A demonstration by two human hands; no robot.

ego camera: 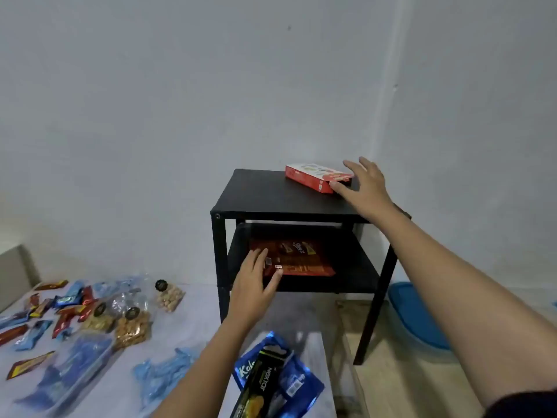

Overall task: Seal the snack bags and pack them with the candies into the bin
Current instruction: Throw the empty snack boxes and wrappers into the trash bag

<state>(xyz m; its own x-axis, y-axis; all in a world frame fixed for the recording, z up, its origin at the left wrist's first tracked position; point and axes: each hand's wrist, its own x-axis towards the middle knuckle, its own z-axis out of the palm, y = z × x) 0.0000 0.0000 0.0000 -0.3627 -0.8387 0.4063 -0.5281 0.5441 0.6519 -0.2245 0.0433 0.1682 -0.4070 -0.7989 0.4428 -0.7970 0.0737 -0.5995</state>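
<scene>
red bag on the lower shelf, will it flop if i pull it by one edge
The red bag lies flat and thin on the lower shelf, so it will probably sag if lifted by one edge. Its film looks glossy, so it should slide out easily yet might slip from a light pinch. Likely light for its size.

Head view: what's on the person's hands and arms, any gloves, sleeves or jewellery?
The left hand and right hand are bare, no gloves, forearms uncovered. A dark sleeve edge shows on the right upper arm. Something dark, perhaps a wrist band, sits at the right wrist.
</scene>
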